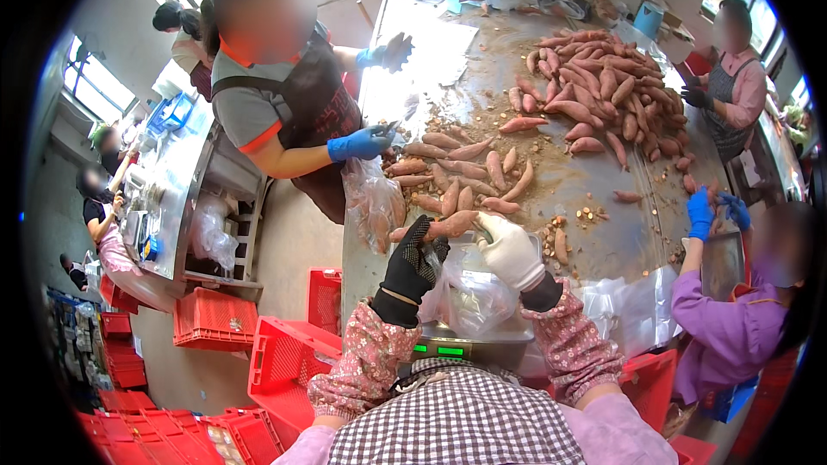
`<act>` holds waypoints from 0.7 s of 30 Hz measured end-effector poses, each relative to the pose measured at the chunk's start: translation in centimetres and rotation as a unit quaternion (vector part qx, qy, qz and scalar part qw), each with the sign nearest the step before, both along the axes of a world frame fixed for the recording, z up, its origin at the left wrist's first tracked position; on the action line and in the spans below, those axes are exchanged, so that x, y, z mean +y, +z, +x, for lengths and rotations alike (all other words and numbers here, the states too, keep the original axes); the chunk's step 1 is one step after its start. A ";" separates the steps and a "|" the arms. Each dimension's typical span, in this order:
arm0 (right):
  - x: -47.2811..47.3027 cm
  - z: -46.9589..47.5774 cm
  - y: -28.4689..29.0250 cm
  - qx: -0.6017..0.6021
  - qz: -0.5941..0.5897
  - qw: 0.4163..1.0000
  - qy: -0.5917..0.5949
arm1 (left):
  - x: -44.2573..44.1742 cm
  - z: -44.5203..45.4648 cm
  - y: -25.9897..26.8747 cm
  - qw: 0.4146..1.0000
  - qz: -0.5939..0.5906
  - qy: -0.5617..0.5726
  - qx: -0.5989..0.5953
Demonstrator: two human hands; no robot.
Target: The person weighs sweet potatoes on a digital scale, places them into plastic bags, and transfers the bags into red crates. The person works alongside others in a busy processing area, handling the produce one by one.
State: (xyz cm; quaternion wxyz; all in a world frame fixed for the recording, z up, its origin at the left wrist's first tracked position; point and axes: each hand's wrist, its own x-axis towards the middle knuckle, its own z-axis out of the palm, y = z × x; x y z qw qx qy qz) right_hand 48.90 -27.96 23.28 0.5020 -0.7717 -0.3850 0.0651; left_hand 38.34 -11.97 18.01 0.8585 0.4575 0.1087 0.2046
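A long sweet potato (452, 225) is held level above the near side of the metal table (620, 226). My left hand (413, 265), in a black dotted glove, grips its left part and also touches thin clear plastic. My right hand (510, 252), in a white glove, has its fingertips at the right end. Below both hands, a clear plastic bag (481, 300) rests on a weighing scale (468, 334) with a lit green display. Loose sweet potatoes (468, 171) lie just beyond my hands. To their left stands a filled plastic bag (375, 203).
A large sweet potato heap (607, 87) covers the table's far right. A co-worker in blue gloves (358, 142) stands at the left edge, another in purple (730, 323) works at the right. Flat plastic bags (627, 303) lie right of the scale. Red crates (291, 361) flank me.
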 end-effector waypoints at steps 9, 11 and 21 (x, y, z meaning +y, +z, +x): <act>-2.2 5.2 -7.1 0.425 0.097 0.900 0.016 | -0.1 -1.1 6.1 0.996 -0.055 -0.010 0.069; -2.4 1.5 1.2 0.525 0.104 0.840 0.086 | 0.2 -1.1 6.2 0.995 0.042 -0.036 0.082; -7.8 -1.6 4.2 0.316 -0.063 0.946 0.047 | -1.2 -5.9 13.6 0.982 0.129 -0.113 0.077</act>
